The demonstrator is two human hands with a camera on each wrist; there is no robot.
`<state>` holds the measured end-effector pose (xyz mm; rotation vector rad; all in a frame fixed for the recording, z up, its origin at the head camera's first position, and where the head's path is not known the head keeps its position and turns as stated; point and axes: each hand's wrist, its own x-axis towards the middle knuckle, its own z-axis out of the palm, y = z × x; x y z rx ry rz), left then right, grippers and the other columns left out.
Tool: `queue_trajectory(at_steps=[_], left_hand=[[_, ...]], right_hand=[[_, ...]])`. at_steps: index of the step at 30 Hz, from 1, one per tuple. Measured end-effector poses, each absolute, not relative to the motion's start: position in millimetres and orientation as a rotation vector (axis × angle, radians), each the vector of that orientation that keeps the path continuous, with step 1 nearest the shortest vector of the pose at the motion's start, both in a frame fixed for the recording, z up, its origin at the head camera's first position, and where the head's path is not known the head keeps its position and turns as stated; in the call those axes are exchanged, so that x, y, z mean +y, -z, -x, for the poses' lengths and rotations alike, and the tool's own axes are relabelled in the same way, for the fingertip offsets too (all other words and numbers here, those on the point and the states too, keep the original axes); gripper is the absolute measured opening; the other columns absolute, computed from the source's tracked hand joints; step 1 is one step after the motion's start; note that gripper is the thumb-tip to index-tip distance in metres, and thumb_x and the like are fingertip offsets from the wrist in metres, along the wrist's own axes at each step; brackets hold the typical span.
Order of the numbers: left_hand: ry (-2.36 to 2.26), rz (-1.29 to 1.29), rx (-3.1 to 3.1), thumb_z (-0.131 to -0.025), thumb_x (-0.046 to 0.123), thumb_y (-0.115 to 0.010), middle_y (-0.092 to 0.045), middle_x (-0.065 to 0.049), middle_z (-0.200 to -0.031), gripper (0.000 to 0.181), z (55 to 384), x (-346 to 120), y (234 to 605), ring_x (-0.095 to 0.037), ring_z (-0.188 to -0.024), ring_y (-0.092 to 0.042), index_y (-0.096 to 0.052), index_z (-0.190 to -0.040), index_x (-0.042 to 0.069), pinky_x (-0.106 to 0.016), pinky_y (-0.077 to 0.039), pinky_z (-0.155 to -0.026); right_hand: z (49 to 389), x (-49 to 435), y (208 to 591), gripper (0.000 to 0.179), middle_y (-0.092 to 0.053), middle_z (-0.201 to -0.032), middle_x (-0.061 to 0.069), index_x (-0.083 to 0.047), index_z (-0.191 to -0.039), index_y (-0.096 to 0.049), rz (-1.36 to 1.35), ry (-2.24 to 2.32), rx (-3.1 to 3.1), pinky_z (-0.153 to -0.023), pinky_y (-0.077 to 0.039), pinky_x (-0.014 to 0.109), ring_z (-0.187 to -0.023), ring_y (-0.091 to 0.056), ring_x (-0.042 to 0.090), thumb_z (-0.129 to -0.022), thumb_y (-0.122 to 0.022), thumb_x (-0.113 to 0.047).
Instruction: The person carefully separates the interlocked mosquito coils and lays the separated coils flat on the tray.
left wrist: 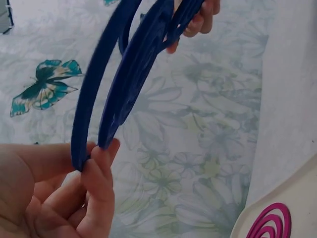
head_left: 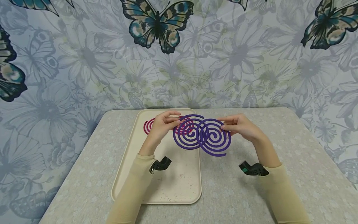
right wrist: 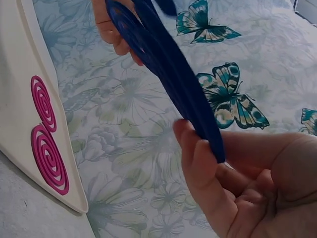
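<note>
Two flat purple spirals, a left one and a right one, overlap side by side above the table, looking dark blue in the wrist views. My left hand pinches the outer edge of the left spiral between thumb and fingers. On the opposite side, my right hand pinches the rim of the right spiral. Whether the two spirals are joined or only overlapping cannot be told. Behind them, a pink double spiral lies on the tray, partly hidden by the left hand in the head view.
A cream tray with small dark specks lies left of centre on the grey patterned table. Behind the table hangs a floral backdrop with butterflies. Each wrist carries a black strap-like device.
</note>
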<state>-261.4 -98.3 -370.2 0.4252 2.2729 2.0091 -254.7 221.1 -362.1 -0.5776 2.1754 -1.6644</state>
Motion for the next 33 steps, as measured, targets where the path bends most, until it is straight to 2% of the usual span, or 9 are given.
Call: queue_trajectory(at_steps=[5,11,15,20,22,27,30,33], left_hand=[[-1.878,-0.474,2.257,-0.091,0.006,-0.061,-0.067,-0.024,-0.112,0.03,261,-101,369,-0.006,-0.078,-0.066,-0.06,-0.121,0.003,-0.027,-0.058,-0.073],[-1.942,-0.421,2.294,-0.092,0.005,-0.06,-0.066,-0.026,-0.113,0.033,260,-99,370,-0.004,-0.076,-0.066,-0.057,-0.124,0.002,-0.034,-0.059,-0.076],[-2.057,-0.308,2.324,-0.091,0.004,-0.061,-0.069,-0.023,-0.108,0.034,261,-98,370,-0.002,-0.071,-0.066,-0.058,-0.124,0.002,-0.028,-0.059,-0.069],[-2.229,-0.14,2.31,-0.09,0.003,-0.062,-0.074,-0.007,-0.094,0.034,262,-95,371,-0.001,-0.067,-0.064,-0.059,-0.123,0.003,-0.019,-0.055,-0.06],[-2.293,-0.096,2.295,-0.09,0.001,-0.062,-0.073,-0.007,-0.093,0.034,263,-94,371,-0.001,-0.066,-0.064,-0.059,-0.123,0.002,-0.018,-0.055,-0.058],[-2.347,-0.025,2.297,-0.09,0.001,-0.061,-0.072,-0.015,-0.101,0.035,263,-95,371,-0.001,-0.067,-0.064,-0.058,-0.124,0.002,-0.018,-0.055,-0.058],[-2.34,0.028,2.317,-0.09,0.003,-0.061,-0.072,-0.011,-0.098,0.034,264,-97,370,-0.001,-0.066,-0.063,-0.059,-0.124,0.003,-0.018,-0.055,-0.059],[-2.342,0.073,2.327,-0.09,0.003,-0.062,-0.073,-0.002,-0.091,0.033,264,-100,369,-0.001,-0.066,-0.062,-0.06,-0.123,0.004,-0.018,-0.054,-0.058]], right_hand=[[253,226,360,0.045,-0.073,-0.087,-0.009,0.015,-0.134,-0.042,0.652,1.602,2.169,-0.063,-0.059,0.03,-0.073,-0.069,0.01,-0.094,-0.054,-0.003],[252,222,358,0.046,-0.072,-0.086,-0.013,0.012,-0.135,-0.043,0.451,1.689,2.21,-0.069,-0.058,0.026,-0.075,-0.068,0.006,-0.095,-0.055,-0.007],[252,218,358,0.046,-0.072,-0.084,-0.015,0.009,-0.135,-0.044,0.299,1.822,2.204,-0.069,-0.058,0.024,-0.075,-0.068,0.004,-0.095,-0.056,-0.009],[252,214,357,0.047,-0.072,-0.08,-0.011,0.009,-0.135,-0.042,0.207,2.036,2.119,-0.067,-0.058,0.023,-0.072,-0.067,0.005,-0.094,-0.056,-0.007],[252,213,356,0.049,-0.073,-0.078,-0.009,0.01,-0.137,-0.04,0.18,2.116,2.073,-0.066,-0.058,0.021,-0.068,-0.067,0.005,-0.094,-0.056,-0.006],[251,209,355,0.053,-0.072,-0.074,-0.008,0.011,-0.14,-0.035,0.114,2.229,2.019,-0.063,-0.057,0.02,-0.06,-0.065,0.005,-0.094,-0.056,-0.005],[251,209,356,0.053,-0.072,-0.073,-0.008,0.012,-0.14,-0.034,0.094,2.263,2.029,-0.062,-0.057,0.019,-0.061,-0.065,0.004,-0.094,-0.055,-0.004],[251,211,357,0.051,-0.072,-0.073,-0.009,0.012,-0.139,-0.036,0.088,2.296,2.036,-0.06,-0.056,0.018,-0.063,-0.067,0.004,-0.094,-0.055,-0.002]])
